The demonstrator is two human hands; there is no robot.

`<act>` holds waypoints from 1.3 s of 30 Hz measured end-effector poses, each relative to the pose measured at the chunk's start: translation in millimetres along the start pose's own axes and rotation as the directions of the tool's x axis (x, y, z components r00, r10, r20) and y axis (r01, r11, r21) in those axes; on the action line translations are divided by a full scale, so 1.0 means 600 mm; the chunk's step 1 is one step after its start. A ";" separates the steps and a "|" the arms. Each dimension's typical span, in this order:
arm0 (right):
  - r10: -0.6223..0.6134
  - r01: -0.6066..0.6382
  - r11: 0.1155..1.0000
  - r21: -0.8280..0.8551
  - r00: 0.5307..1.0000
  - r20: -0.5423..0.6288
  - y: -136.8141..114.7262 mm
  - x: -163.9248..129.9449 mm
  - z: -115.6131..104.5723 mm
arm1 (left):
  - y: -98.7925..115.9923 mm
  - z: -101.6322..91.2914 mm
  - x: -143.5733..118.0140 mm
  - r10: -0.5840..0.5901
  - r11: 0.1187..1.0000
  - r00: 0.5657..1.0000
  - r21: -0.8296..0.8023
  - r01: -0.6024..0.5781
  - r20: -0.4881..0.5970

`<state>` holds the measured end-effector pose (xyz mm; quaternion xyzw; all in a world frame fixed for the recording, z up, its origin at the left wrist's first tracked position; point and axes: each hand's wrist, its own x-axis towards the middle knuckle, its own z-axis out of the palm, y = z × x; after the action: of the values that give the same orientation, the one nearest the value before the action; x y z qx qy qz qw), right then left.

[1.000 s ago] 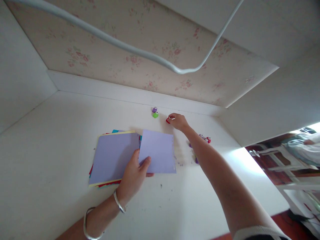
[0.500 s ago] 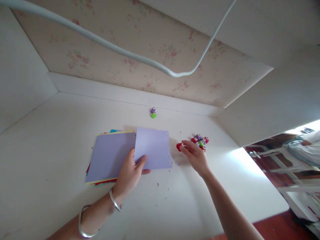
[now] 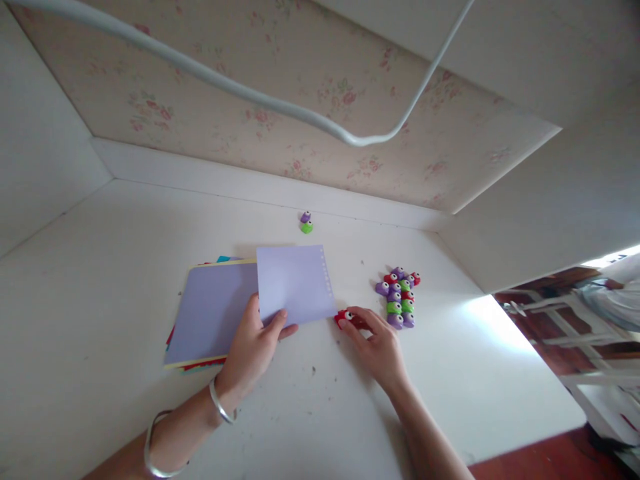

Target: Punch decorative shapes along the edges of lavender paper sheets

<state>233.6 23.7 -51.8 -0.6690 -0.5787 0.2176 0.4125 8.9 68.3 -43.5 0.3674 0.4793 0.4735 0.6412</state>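
White tabletop (image 3: 125, 280) under floral wallpaper (image 3: 280, 73): left hand (image 3: 253, 350) pinches lilac paper (image 3: 295, 283), right hand (image 3: 375, 347) grips red punch (image 3: 344, 318).

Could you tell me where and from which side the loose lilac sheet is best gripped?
Grip the lilac sheet at its near edge, probably from the left, thumb on top, as the left hand does. It lies flat, and the red punch in the right hand crowds its right corner.

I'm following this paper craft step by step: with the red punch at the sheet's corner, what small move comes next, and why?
Probably slide the red punch onto the lavender sheet's lower right edge. The right hand has it touching that corner, the left hand pinches the sheet steady, and its right edge already shows punched holes.
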 end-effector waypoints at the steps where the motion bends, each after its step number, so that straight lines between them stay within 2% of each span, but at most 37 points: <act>1: 0.002 -0.002 1.000 -0.001 1.000 0.003 -0.001 -0.001 0.001 | -0.001 0.000 0.000 0.001 1.000 1.000 -0.001 -0.001 0.003; 8: 0.004 -0.004 1.000 0.031 1.000 -0.002 -0.005 -0.004 0.010 | -0.002 0.001 -0.002 -0.008 1.000 1.000 -0.024 0.009 0.024; 17: 0.025 -0.023 0.999 0.026 0.999 -0.042 -0.011 -0.006 0.018 | -0.013 -0.003 0.003 0.039 0.999 0.999 -0.010 -0.039 0.029; 22: 0.041 -0.040 0.999 0.008 0.996 -0.085 -0.010 -0.005 0.020 | -0.008 0.000 0.000 0.032 0.999 0.999 -0.006 -0.032 0.026; 39: 0.039 -0.042 0.999 -0.035 0.995 -0.094 -0.013 -0.003 0.023 | -0.003 0.001 -0.005 0.033 0.999 0.999 0.007 -0.034 0.031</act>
<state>218.1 26.1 -53.9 -0.6975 -0.5490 0.1835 0.4223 9.8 65.0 -44.1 0.3850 0.4649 0.4767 0.6391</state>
